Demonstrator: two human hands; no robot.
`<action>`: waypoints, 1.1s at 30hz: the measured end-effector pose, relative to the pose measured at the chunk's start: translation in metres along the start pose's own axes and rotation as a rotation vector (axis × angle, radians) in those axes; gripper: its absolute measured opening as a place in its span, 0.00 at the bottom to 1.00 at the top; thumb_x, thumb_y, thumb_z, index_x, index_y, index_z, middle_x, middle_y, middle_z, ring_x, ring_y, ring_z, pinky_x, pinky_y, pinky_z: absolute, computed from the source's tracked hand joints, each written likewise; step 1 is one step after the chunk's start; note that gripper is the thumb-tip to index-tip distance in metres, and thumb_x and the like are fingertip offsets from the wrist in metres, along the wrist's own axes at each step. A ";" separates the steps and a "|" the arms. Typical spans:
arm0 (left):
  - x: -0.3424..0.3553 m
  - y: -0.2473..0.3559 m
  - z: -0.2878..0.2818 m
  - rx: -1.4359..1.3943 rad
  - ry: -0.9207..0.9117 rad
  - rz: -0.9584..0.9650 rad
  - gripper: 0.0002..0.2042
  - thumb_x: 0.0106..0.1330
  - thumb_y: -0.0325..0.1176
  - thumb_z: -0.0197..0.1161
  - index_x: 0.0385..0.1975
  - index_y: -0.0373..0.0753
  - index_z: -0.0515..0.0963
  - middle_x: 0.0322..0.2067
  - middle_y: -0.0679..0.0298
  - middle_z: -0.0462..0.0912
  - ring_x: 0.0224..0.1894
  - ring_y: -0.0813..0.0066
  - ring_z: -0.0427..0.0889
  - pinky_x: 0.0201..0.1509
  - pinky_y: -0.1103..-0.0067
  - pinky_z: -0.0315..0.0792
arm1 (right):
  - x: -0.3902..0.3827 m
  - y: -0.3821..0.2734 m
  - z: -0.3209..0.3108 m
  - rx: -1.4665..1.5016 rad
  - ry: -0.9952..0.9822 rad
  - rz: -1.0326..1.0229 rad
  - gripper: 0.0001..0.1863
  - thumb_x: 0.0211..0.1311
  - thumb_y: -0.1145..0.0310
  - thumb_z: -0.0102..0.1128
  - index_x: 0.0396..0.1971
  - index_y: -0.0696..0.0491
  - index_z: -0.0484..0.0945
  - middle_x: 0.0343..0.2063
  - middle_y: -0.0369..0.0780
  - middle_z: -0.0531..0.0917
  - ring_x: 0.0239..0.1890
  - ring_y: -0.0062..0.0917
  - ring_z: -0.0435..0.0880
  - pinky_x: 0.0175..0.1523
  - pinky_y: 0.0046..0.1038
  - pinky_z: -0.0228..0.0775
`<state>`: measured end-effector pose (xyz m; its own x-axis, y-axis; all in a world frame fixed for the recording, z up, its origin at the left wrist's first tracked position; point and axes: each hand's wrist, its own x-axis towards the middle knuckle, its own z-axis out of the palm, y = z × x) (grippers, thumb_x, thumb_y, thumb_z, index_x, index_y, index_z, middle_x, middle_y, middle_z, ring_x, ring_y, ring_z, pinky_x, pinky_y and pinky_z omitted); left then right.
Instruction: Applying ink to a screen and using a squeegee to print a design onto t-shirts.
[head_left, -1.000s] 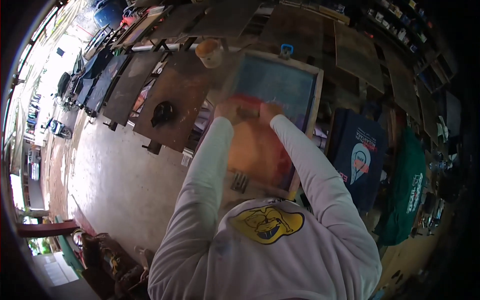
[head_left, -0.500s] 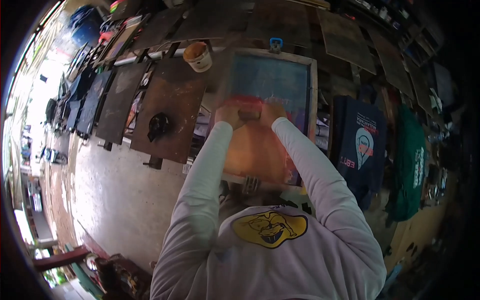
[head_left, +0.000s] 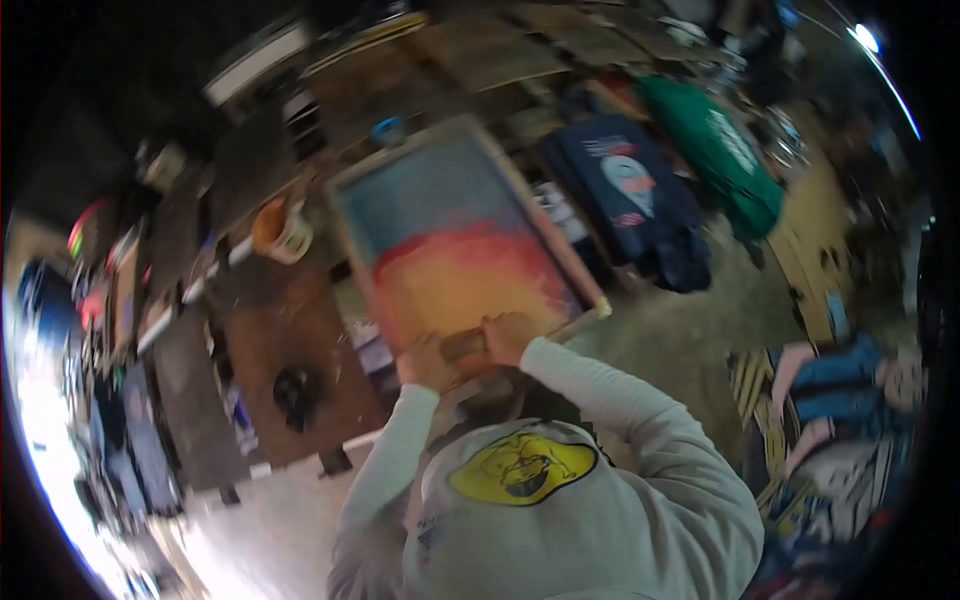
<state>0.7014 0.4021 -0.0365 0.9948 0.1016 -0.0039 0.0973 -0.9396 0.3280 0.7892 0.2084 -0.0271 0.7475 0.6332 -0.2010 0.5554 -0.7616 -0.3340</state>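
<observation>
A framed printing screen (head_left: 400,190) lies before me, its mesh blue-grey at the far end. Red ink (head_left: 455,243) borders a broad orange-yellow coat (head_left: 470,288) over the nearer half. Close to the near edge of the frame, my left hand (head_left: 425,362) and my right hand (head_left: 508,336) grip a squeegee (head_left: 463,346), of which a brownish part shows between them. The fingers are closed round it, with the blade hidden. A blue clamp (head_left: 388,130) sits at the far edge of the screen.
Left of the screen stands a white tub (head_left: 290,240) with orange ink inside. A black crumpled object (head_left: 295,395) rests on a brown board (head_left: 270,330). To the right lie a navy printed shirt (head_left: 625,190) and a green one (head_left: 715,155). Printed garments (head_left: 835,430) lie further right.
Both hands have drawn the squeegee from mid-screen to the near edge, leaving the red and orange ink spread uncovered behind it. The whole view has turned, so the screen appears tilted.
</observation>
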 end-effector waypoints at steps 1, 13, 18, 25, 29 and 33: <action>0.003 0.001 -0.004 -0.031 -0.016 0.022 0.27 0.48 0.52 0.71 0.47 0.45 0.80 0.47 0.57 0.84 0.51 0.54 0.82 0.52 0.63 0.78 | -0.003 -0.002 0.002 0.012 0.044 0.022 0.23 0.53 0.50 0.64 0.39 0.56 0.82 0.32 0.51 0.87 0.37 0.47 0.87 0.45 0.46 0.78; 0.017 0.050 -0.040 -0.564 0.306 0.414 0.33 0.56 0.38 0.76 0.59 0.32 0.70 0.55 0.53 0.76 0.57 0.57 0.75 0.62 0.64 0.67 | -0.141 0.015 -0.011 0.430 0.448 0.590 0.22 0.50 0.55 0.72 0.45 0.48 0.84 0.36 0.45 0.87 0.39 0.43 0.87 0.46 0.42 0.78; 0.003 0.098 -0.018 -0.732 0.199 0.424 0.30 0.56 0.36 0.76 0.57 0.33 0.71 0.53 0.55 0.76 0.56 0.59 0.76 0.60 0.66 0.68 | -0.210 0.017 0.005 0.887 0.723 0.743 0.17 0.53 0.60 0.73 0.42 0.50 0.87 0.35 0.44 0.89 0.37 0.27 0.88 0.45 0.31 0.78; 0.015 0.161 0.004 -0.764 0.064 0.452 0.24 0.56 0.33 0.75 0.51 0.34 0.75 0.49 0.54 0.79 0.54 0.56 0.76 0.59 0.66 0.70 | -0.254 0.073 0.023 1.127 0.929 0.746 0.17 0.56 0.63 0.72 0.45 0.52 0.86 0.38 0.41 0.89 0.40 0.20 0.86 0.47 0.27 0.76; 0.028 0.221 0.021 -0.757 0.109 0.454 0.21 0.57 0.31 0.73 0.49 0.33 0.76 0.47 0.54 0.80 0.53 0.57 0.77 0.59 0.66 0.71 | -0.276 0.116 0.001 1.162 0.914 0.746 0.17 0.57 0.62 0.72 0.46 0.51 0.86 0.39 0.41 0.89 0.41 0.20 0.86 0.48 0.27 0.76; 0.035 0.293 0.028 -0.769 0.176 0.481 0.18 0.57 0.27 0.71 0.47 0.32 0.77 0.44 0.55 0.81 0.49 0.60 0.80 0.58 0.68 0.72 | -0.299 0.153 -0.030 1.209 0.803 0.685 0.13 0.61 0.71 0.69 0.46 0.57 0.85 0.41 0.34 0.88 0.44 0.14 0.82 0.52 0.22 0.73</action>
<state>0.7658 0.1211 0.0332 0.8979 -0.1362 0.4187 -0.4348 -0.4242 0.7944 0.6611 -0.1016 0.0097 0.9277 -0.2945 -0.2296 -0.2577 -0.0599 -0.9644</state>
